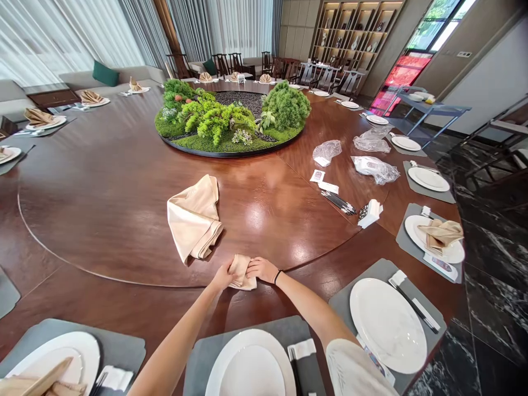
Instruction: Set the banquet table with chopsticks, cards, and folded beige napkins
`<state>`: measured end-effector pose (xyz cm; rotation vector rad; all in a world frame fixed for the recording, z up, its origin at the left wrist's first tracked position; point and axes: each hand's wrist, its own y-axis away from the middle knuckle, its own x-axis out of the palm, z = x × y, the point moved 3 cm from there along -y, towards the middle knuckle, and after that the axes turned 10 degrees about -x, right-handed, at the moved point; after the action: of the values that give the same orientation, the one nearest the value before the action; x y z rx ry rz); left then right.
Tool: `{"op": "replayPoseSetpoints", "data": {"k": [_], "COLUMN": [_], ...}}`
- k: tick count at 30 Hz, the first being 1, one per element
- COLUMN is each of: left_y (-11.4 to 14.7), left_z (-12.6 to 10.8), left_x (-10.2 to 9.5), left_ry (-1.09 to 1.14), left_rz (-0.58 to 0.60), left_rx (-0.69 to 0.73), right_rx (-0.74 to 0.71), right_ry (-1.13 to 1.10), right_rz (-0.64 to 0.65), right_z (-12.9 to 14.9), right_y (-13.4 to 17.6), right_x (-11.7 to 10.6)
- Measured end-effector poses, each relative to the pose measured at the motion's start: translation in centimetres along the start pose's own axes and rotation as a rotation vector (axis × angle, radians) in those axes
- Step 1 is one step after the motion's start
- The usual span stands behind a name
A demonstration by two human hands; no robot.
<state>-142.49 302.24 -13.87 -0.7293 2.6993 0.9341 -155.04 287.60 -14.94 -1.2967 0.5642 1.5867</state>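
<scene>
A folded beige napkin [240, 271] is between my two hands, over the near edge of the turntable. My left hand [223, 276] is closed on its left side. From the right, my right hand [261, 269] has its fingers on the same napkin, with a dark band round the wrist. Just beyond them lies a loose stack of beige cloth napkins [193, 217]. Directly below my hands, a white plate [251, 366] sits on a grey placemat [198, 363], with dark chopsticks [295, 368] at its right.
A mossy centrepiece [231, 124] with small shrubs stands mid-table. To the right lie plastic bags [374, 168], a bundle of chopsticks [338, 202] and a white tissue holder [370, 213]. Another white plate [388, 324] is near my right elbow. A trolley [433, 104] stands beyond the table.
</scene>
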Motion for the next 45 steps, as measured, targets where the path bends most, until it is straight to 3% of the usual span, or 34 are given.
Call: {"op": "replayPoseSetpoints", "data": {"k": [3,5,9,15,21,27,31,36,45], "left_y": [1.0,2.1,2.7,0.0,-0.8,0.0,1.5,2.8,3.0], "left_z": [-0.1,-0.5,-1.8,-4.4,-3.9,-4.6,-6.0,-6.2,-6.4], "left_x": [0.4,1.2,2.2,0.9,-1.4,-4.5,-2.7,0.2,0.3], "left_ry": [-0.475,-0.781,-1.081,-1.113,-1.075,-1.005,-1.011,-1.072,-0.973], "left_rz": [-0.26,-0.351,-0.191,-0.222,-0.148,-0.291,-0.39,-0.397,-0.485], "left_rx": [0.077,0.166,0.258,0.046,0.065,-0.038,0.056,0.093,0.002], "right_rx": [0.021,0.033,0.059,0.194,0.32,0.391,0.529,0.783,0.989], "right_ry": [-0.05,-0.086,-0.167,-0.218,-0.126,0.001,0.026,-0.043,-0.071], "right_rz": [0.0,-0.018,-0.043,-0.073,-0.053,0.043,0.119,0.093,0.071], "right_z": [-1.0,-1.3,-1.6,-2.1,-2.7,-2.7,-2.8,-2.6,-2.0], "right_y": [0.3,0.3,0.1,-1.0,-3.4,-5.3,-6.0,-6.4,-7.2], "right_x": [0.7,0.9,0.8,0.4,0.1,0.0,0.2,0.5,0.0]}}
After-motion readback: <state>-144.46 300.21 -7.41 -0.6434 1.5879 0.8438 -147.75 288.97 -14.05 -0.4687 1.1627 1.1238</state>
